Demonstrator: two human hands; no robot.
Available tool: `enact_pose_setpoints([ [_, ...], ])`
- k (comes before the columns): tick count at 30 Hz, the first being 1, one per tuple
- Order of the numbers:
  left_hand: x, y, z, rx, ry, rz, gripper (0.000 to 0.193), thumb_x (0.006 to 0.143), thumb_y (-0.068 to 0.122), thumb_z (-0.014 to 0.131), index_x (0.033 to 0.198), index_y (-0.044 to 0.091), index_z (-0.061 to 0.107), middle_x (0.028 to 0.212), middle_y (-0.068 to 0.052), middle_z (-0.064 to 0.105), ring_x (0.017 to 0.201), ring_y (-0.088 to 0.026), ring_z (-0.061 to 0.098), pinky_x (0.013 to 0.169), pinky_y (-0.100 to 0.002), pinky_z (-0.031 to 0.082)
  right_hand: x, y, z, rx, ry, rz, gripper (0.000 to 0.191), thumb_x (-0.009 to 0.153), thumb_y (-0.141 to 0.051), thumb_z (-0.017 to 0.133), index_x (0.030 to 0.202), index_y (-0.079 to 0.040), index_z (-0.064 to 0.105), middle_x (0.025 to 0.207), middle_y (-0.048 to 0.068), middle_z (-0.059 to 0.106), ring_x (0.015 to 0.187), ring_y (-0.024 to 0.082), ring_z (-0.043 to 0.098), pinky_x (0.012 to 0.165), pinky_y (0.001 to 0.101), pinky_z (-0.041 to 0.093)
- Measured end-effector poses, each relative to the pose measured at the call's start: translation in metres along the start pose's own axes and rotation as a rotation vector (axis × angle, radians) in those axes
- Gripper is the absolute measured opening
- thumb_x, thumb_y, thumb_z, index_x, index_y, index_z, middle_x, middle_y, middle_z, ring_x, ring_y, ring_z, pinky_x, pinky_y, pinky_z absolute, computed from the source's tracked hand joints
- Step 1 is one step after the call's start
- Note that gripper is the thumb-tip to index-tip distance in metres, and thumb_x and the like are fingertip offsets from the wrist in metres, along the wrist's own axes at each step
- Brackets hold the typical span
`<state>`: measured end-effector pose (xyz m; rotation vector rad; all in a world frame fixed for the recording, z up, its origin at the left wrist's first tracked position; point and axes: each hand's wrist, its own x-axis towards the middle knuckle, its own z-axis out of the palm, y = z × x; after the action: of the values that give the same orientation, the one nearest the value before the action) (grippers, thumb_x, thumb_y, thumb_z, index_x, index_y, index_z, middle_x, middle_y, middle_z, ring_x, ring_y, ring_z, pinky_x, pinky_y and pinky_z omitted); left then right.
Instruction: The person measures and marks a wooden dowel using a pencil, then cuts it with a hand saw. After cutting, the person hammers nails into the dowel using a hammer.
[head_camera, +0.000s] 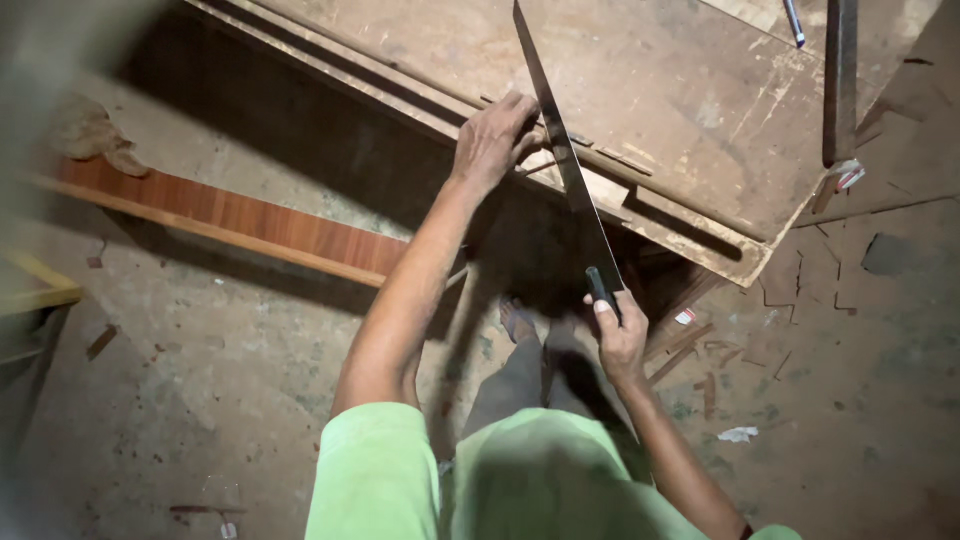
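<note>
Steel, long and dark, runs up from the right hand (618, 335), which is clamped around the black handle (600, 285) of a hand saw (565, 160); the thumb lies along the grip. The saw blade slants up and to the left, crossing the near edge of a worn wooden board (690, 110) that lies flat on the bench (700, 250), and its tip runs out of the top of the view.

Just left of the blade, the left hand (492, 140) presses down on the board's edge, fingers curled over it and close beside the steel, gripping the wood rather than any tool. Both arms reach out from a light green shirt (520, 480) at the bottom of the view.

Below the bench edge, between the arms, a foot (517, 320) stands on the dusty concrete floor (200, 380). Left of the arms, a reddish-brown laminated plank (240, 220) lies on the floor, well apart from the saw. To the right, small wood offcuts (700, 370) and paper scraps are scattered on the floor. On the far right of the board lies a dark narrow strip (840, 80), with a slim metal rod (793, 22) beside it.
</note>
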<state>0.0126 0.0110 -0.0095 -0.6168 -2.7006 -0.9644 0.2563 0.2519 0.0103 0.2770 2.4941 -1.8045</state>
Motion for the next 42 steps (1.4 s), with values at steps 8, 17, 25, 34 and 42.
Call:
enact_pose_setpoints([
  [8, 0.001, -0.002, 0.01, 0.105, 0.008, 0.001, 0.03, 0.091, 0.014, 0.076, 0.114, 0.016, 0.057, 0.106, -0.004, 0.061, 0.097, -0.027, 0.069, 0.072, -0.041, 0.055, 0.02, -0.001, -0.006, 0.006, -0.008, -0.11, 0.042, 0.098, -0.014, 0.057, 0.135, 0.005, 0.062, 0.109, 0.01, 0.072, 0.097, 0.016, 0.066, 0.09, 0.0295, 0.051],
  [17, 0.002, -0.019, 0.017, 0.071, 0.034, 0.063, 0.046, 0.085, 0.023, 0.083, 0.124, 0.014, 0.06, 0.108, -0.003, 0.063, 0.093, -0.026, 0.069, 0.074, -0.037, 0.058, 0.023, 0.038, -0.001, 0.149, -0.017, -0.03, 0.027, 0.1, -0.014, 0.059, 0.118, 0.003, 0.07, 0.086, 0.0, 0.06, 0.06, 0.005, 0.047, 0.054, 0.0226, 0.038],
  [25, 0.002, -0.023, 0.013, 0.068, -0.016, 0.024, 0.043, 0.086, 0.024, 0.083, 0.122, 0.017, 0.061, 0.107, 0.0, 0.064, 0.093, -0.024, 0.07, 0.076, -0.036, 0.058, 0.039, 0.067, 0.001, 0.227, -0.074, -0.017, 0.022, 0.099, -0.015, 0.06, 0.104, 0.004, 0.071, 0.08, -0.003, 0.057, 0.055, 0.004, 0.044, 0.051, 0.0223, 0.034],
  [34, 0.003, -0.032, 0.02, 0.072, -0.016, 0.013, 0.043, 0.084, 0.022, 0.084, 0.12, 0.018, 0.062, 0.106, 0.002, 0.065, 0.09, -0.021, 0.07, 0.078, -0.033, 0.06, 0.009, 0.046, -0.02, 0.082, -0.068, -0.027, 0.033, 0.097, -0.02, 0.057, 0.118, 0.002, 0.07, 0.081, -0.002, 0.065, 0.059, 0.004, 0.052, 0.053, 0.0218, 0.041],
  [42, 0.002, -0.024, 0.007, 0.052, -0.004, 0.029, 0.044, 0.085, 0.022, 0.084, 0.123, 0.017, 0.062, 0.108, 0.0, 0.065, 0.093, -0.025, 0.071, 0.079, -0.037, 0.06, 0.044, 0.061, 0.004, 0.054, -0.049, -0.002, 0.029, 0.101, -0.022, 0.061, 0.11, 0.002, 0.075, 0.078, 0.006, 0.061, 0.063, 0.013, 0.05, 0.059, 0.0284, 0.041],
])
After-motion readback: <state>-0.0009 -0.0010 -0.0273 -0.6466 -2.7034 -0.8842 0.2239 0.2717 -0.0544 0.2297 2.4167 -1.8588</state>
